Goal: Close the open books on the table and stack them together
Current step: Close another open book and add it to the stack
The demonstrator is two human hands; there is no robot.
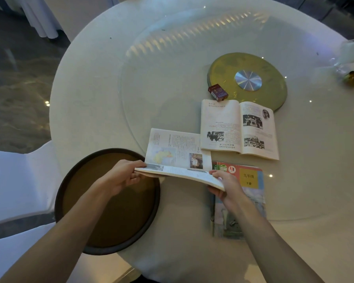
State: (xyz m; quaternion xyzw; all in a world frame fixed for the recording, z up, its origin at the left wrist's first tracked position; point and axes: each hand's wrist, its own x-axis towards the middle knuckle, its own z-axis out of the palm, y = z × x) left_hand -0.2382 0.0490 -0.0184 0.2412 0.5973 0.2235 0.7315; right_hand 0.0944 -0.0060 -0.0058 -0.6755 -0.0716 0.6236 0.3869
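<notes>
An open book with a map page point(178, 152) is held above the white round table point(94, 82), its far half tilted up. My left hand point(125, 176) grips its left edge and my right hand point(223, 186) grips its right near corner. Under my right hand lies a closed book with a colourful cover point(247, 180). Farther back, a second open book with black-and-white photos point(239, 127) lies flat on the table.
A round brown tray point(110, 221) hangs over the table's near-left edge. A small red box point(218, 92) sits by a gold turntable hub point(247, 78) under a glass lazy Susan. Glassware point(352, 56) stands at the far right. A white-covered chair point(14, 180) is at left.
</notes>
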